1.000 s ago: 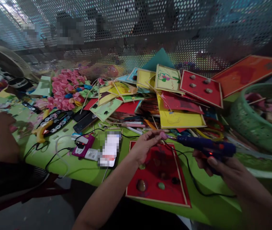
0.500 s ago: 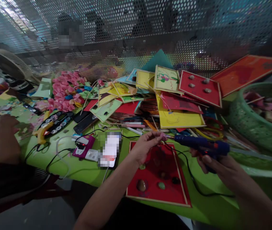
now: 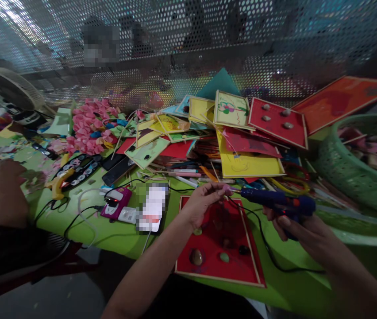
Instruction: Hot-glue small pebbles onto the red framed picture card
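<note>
My right hand (image 3: 291, 226) is wrapped round the handle of a dark blue glue gun (image 3: 275, 201) with a small red light on its body. Its nozzle points left and meets a small pink stone (image 3: 227, 190), pinched between the fingertips of my left hand (image 3: 205, 201). Below both hands lies a red board (image 3: 208, 270) edged with thin wooden strips. Several stones sit on it, among them a brown stone (image 3: 196, 257), a green stone (image 3: 224, 257) and a black stone (image 3: 243, 250). My left hand hides part of the board's upper left.
A phone (image 3: 153, 208) and a purple power strip (image 3: 117, 204) lie left of the board. Behind are stacked framed cards (image 3: 251, 166) and pink paper pieces (image 3: 92, 119). A green basket (image 3: 351, 173) stands right. Another person's hand (image 3: 4, 177) is at far left. A black cord (image 3: 268, 248) crosses the board's right side.
The glue gun has shifted very slightly left, its nozzle still at the pink stone. My left hand keeps its place.
</note>
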